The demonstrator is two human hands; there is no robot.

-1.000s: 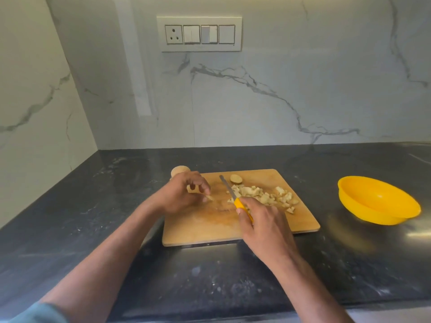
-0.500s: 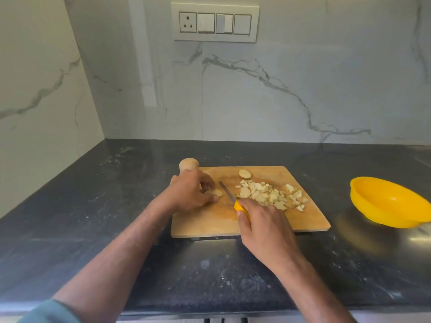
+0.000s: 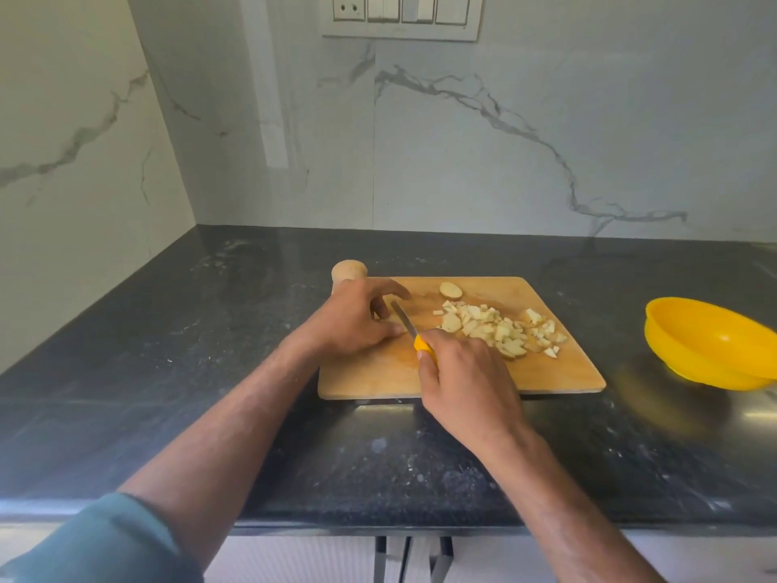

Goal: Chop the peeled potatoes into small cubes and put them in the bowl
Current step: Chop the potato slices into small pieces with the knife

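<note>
A wooden cutting board (image 3: 378,376) lies on the dark counter. My left hand (image 3: 357,319) presses down on a potato piece at the board's left, and the piece is mostly hidden under my fingers. My right hand (image 3: 466,385) grips a knife (image 3: 405,319) by its yellow handle, the blade lying right beside my left fingers. A pile of small potato cubes (image 3: 500,330) covers the board's right half. One potato slice (image 3: 450,290) lies apart near the far edge. The yellow bowl (image 3: 706,342) stands to the right, with nothing visible inside.
A whole potato (image 3: 348,272) sits on the black counter (image 3: 210,330) just off the board's far-left corner. Marble walls close the back and left sides. A switch panel (image 3: 401,16) is on the back wall. The counter's front edge runs below my forearms.
The view has tilted down and closer. My left hand has shifted slightly on the potato piece, and the knife blade has moved left toward my left fingers.
</note>
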